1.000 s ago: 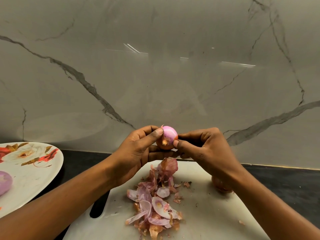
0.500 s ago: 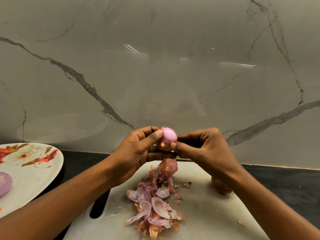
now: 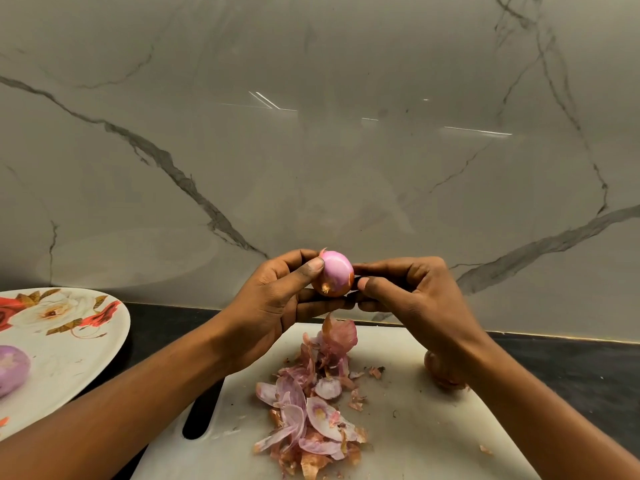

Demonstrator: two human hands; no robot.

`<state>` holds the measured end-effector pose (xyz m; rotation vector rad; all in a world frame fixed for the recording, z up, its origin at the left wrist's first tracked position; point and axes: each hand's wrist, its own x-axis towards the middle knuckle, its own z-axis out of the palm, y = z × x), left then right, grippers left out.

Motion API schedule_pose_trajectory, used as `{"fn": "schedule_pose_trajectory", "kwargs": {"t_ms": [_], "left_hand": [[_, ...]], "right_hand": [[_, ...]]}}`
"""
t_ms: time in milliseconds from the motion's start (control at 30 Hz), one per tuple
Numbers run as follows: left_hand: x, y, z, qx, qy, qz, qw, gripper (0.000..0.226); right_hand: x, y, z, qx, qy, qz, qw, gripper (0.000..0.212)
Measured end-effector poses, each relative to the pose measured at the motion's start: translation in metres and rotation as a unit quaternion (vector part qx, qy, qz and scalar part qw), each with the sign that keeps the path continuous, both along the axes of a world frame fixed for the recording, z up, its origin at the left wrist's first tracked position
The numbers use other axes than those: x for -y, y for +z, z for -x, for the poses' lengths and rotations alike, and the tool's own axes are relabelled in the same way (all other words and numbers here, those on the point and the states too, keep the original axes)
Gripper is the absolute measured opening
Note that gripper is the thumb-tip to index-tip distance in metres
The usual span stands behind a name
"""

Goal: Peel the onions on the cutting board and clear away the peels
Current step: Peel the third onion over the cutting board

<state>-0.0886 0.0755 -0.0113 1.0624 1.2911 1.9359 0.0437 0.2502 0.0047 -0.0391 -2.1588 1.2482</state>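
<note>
A small pink onion (image 3: 335,274), partly peeled with brown skin left at its lower end, is held in the air above the white cutting board (image 3: 415,427). My left hand (image 3: 277,299) grips it from the left, thumb on top. My right hand (image 3: 412,292) pinches at its right side with thumb and curled fingers. A heap of pink and brown peels (image 3: 311,410) lies on the board below. An unpeeled brown onion (image 3: 438,370) sits on the board, partly hidden behind my right wrist.
A flowered white plate (image 3: 62,348) at the left holds a peeled purple onion (image 3: 12,368). The board lies on a dark counter (image 3: 571,362) against a grey marble wall (image 3: 311,150). Small peel scraps (image 3: 485,449) lie at the board's right.
The onion has turned in my hands so more bare pink surface faces up. My right thumb has shifted slightly along its right side. The hands stay in the same place.
</note>
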Motion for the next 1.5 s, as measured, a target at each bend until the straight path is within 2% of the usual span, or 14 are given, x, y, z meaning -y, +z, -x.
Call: {"fn": "schedule_pose_trajectory", "kwargs": {"t_ms": [33, 133, 267, 433, 733, 867, 1067, 1267, 1433, 1500], "left_hand": [[0.000, 0.000, 0.000, -0.001, 0.001, -0.004, 1.000, 0.041], [-0.002, -0.002, -0.002, -0.018, 0.012, -0.005, 1.000, 0.043], [-0.003, -0.003, -0.001, -0.030, 0.033, -0.005, 0.999, 0.043], [-0.003, -0.003, 0.000, -0.022, 0.029, -0.004, 0.999, 0.043], [0.004, 0.001, 0.001, 0.092, -0.030, -0.055, 0.994, 0.040], [0.007, 0.002, 0.000, 0.109, -0.035, -0.061, 0.992, 0.051], [0.008, 0.002, 0.002, 0.096, -0.022, -0.068, 0.993, 0.046], [0.006, -0.001, 0.002, 0.050, 0.001, -0.037, 0.998, 0.043], [0.003, -0.004, 0.000, 0.039, 0.015, -0.014, 0.999, 0.044], [0.003, -0.004, -0.001, 0.039, 0.009, -0.011, 0.999, 0.044]], "right_hand": [[0.000, 0.000, 0.000, -0.006, -0.002, 0.005, 1.000, 0.019], [0.000, -0.002, -0.001, -0.034, -0.034, -0.035, 0.998, 0.034], [0.001, -0.004, 0.000, -0.043, -0.045, -0.094, 0.994, 0.019], [-0.001, -0.005, 0.001, -0.040, -0.043, -0.110, 0.992, 0.008], [-0.006, -0.002, 0.002, -0.034, -0.077, -0.027, 0.996, 0.004], [-0.008, -0.001, 0.002, -0.022, -0.085, -0.008, 0.996, 0.005], [-0.007, 0.000, 0.002, 0.046, -0.052, -0.009, 0.998, 0.007], [-0.005, 0.001, 0.000, 0.046, -0.009, 0.002, 0.999, 0.012], [0.005, -0.004, -0.002, 0.030, 0.043, -0.024, 0.998, 0.042], [0.007, -0.005, -0.001, 0.029, 0.047, -0.035, 0.998, 0.043]]}}
